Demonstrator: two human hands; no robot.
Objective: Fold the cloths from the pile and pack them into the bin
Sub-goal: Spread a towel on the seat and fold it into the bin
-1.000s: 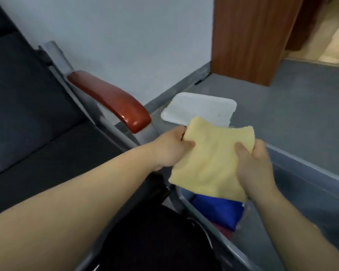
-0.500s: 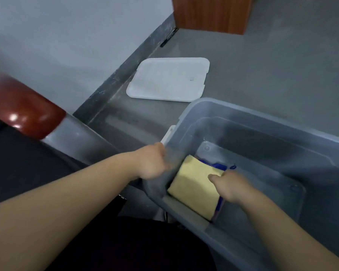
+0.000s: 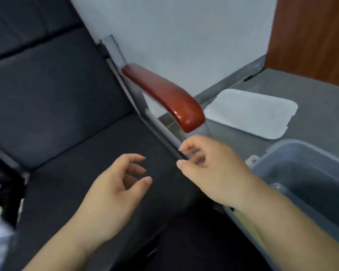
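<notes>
The armrest [image 3: 164, 96] is glossy red-brown wood; the seat [image 3: 76, 153] is matt dark cloth. At three o'clock, the bin [image 3: 305, 153] is smooth translucent plastic.

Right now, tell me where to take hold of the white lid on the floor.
Take the lid probably by its near long edge, coming from the bin side with the right hand. It lies flat, so only its rim offers a pinch; the wall runs behind it and the armrest hides its left corner.
</notes>
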